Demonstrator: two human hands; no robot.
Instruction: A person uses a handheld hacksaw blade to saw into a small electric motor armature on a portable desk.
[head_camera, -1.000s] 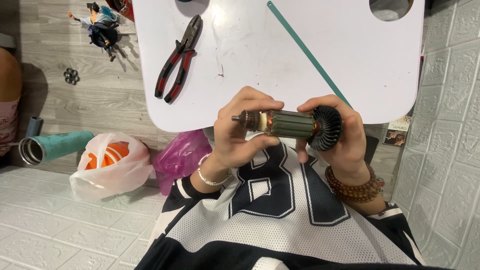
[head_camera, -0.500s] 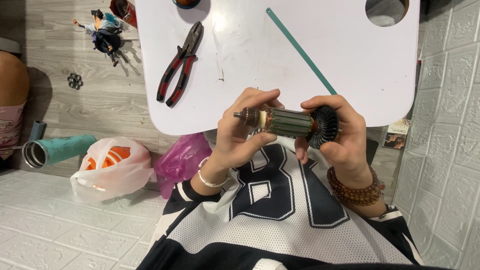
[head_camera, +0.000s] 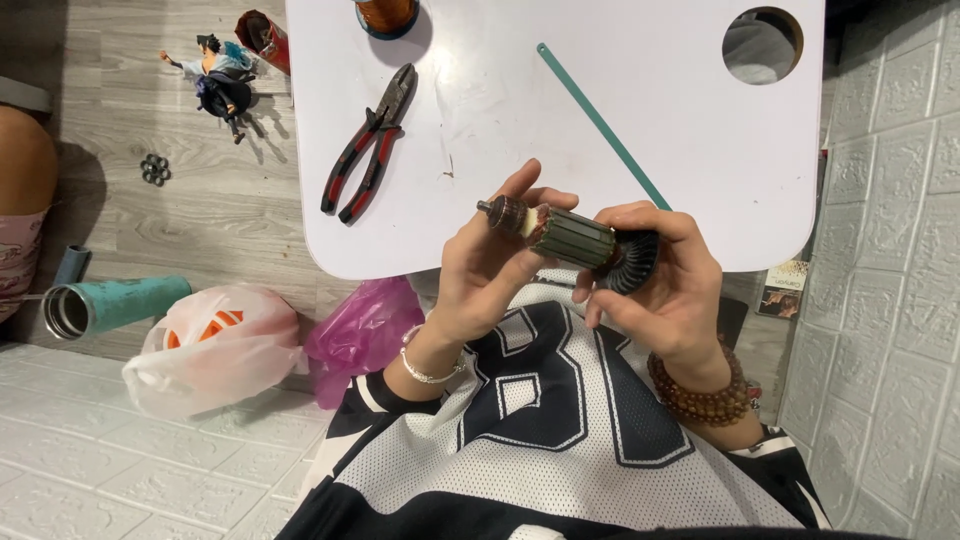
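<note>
I grip the ridged grey metal motor rotor (head_camera: 572, 237) with my left hand (head_camera: 485, 275) and right hand (head_camera: 665, 290), above the white surface (head_camera: 560, 130).

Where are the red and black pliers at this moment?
In the head view, the pliers lie on the left part of the white table, below the copper wire spool and left of the thin green strip, untouched by both hands.

Your left hand (head_camera: 490, 275) and right hand (head_camera: 665, 285) hold a dull grey, ribbed metal motor armature (head_camera: 575, 238) with a matt black plastic fan at its end. Beyond it you see the smooth, faintly scuffed white plastic bench (head_camera: 560, 110), dark steel pliers with glossy red-and-black grips (head_camera: 368, 145), and a thin matt green strip (head_camera: 600, 122). Wooden beads (head_camera: 705, 395) circle your right wrist.
</note>
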